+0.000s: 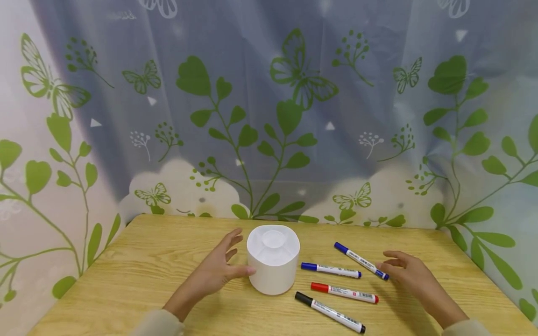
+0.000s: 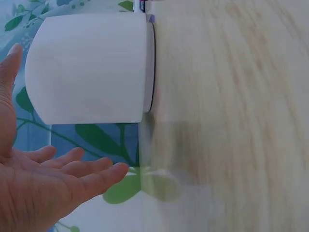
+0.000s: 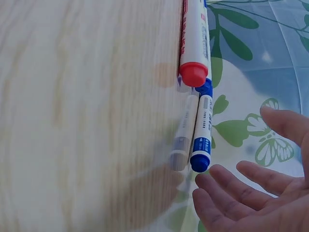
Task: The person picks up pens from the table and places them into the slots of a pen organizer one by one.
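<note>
A white round pen holder point(image 1: 274, 275) with compartments in its top stands upright on the wooden table. My left hand point(image 1: 216, 268) is spread beside its left side, thumb close to the wall; the left wrist view shows the palm apart from the pen holder point(image 2: 87, 70). Over on the right, my right hand point(image 1: 409, 277) has its fingers extended by the end of the farther blue marker point(image 1: 361, 260). In the right wrist view the fingertips are just short of that blue marker point(image 3: 202, 133), with nothing in the palm.
Between the hands lie another blue marker point(image 1: 332, 270), a red marker point(image 1: 344, 293) and a black marker point(image 1: 329, 312), all capped. The wooden table point(image 1: 138, 261) ends at the back against a curtain point(image 1: 260, 140) printed with green leaves and butterflies.
</note>
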Tool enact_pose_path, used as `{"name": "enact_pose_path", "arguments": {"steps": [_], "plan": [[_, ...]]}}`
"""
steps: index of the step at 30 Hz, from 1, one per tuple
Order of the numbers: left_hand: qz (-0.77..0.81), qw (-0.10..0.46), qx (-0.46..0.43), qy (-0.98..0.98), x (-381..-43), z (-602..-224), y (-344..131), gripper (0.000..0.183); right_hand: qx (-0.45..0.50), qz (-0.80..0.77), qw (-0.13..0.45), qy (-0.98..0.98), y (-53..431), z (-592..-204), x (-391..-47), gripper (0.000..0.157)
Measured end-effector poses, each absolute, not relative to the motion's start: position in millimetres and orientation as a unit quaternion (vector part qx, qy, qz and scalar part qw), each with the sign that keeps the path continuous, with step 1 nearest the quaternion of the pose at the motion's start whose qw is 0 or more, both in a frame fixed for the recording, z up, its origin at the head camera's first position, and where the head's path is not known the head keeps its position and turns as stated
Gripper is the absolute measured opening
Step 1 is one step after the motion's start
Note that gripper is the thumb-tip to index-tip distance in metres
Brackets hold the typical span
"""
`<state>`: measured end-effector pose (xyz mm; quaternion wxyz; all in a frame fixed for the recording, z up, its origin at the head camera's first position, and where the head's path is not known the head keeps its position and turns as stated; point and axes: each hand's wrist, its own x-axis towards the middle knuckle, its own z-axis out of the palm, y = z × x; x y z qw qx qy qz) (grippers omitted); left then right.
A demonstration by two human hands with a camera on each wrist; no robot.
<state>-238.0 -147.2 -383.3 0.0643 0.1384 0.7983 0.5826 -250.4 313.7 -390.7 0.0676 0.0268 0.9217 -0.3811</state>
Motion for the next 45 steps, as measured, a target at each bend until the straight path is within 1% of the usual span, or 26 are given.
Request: {"name": "enact_pose_path", "arguments": {"steps": [4, 10, 20, 28, 37, 45], "plan": [[0.591, 0.069, 0.136, 0.792, -241.0, -387.1, -140.6, 0.110, 0.029, -0.397, 0.073, 0.914, 316.0, -393.6, -252.5, 0.074], [0.593, 0.057, 0.137, 0.792, -245.8, -390.5, -133.1, 0.112, 0.032, -0.408, 0.066, 0.910, 314.8, -396.9, -255.4, 0.074], [0.606, 0.060, 0.168, 0.775, -253.9, -394.4, -123.9, 0.110, 0.036, -0.397, 0.054, 0.916, 307.3, -399.5, -260.3, 0.069], [0.604, 0.066, 0.156, 0.779, -255.0, -393.8, -119.3, 0.110, 0.030, -0.408, 0.031, 0.912, 304.0, -408.1, -268.7, 0.054], [0.618, 0.071, 0.161, 0.766, -253.9, -392.2, -117.1, 0.108, 0.037, -0.404, 0.033, 0.913, 300.5, -412.5, -276.5, 0.041], [0.623, 0.076, 0.163, 0.761, -254.9, -393.7, -116.4, 0.108, 0.037, -0.395, 0.012, 0.918, 295.5, -415.2, -276.1, 0.021]]}}
